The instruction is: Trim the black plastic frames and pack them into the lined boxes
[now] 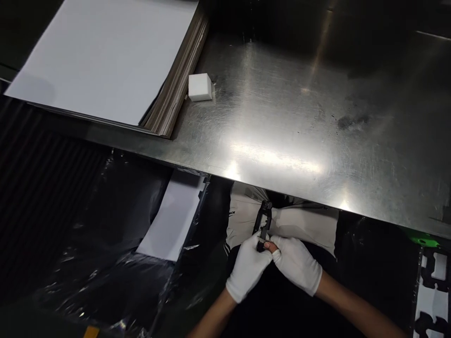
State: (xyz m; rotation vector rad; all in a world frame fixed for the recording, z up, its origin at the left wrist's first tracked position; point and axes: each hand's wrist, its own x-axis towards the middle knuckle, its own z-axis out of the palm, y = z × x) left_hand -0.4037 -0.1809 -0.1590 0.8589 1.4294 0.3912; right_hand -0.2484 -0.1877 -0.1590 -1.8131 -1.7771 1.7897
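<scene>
Both my hands wear white gloves and meet over my lap, below the front edge of the metal table. My left hand [247, 266] is closed around the lower end of a narrow black plastic part [267, 205], which has a long open slot and points up towards the table edge. Against the same end presses my right hand [298, 264], its fingers pinched and a bare thumb tip showing through the glove. The fingers hide the part's lower end, and its exact kind cannot be made out.
A scratched metal table [282, 117] spans the top. On its left lies a thick stack of white sheets [105, 56], beside a small white foam block [200, 87]. Clear plastic film [116, 281] and a white strip [172, 216] are lower left; black parts on white sheeting [433, 300] lower right.
</scene>
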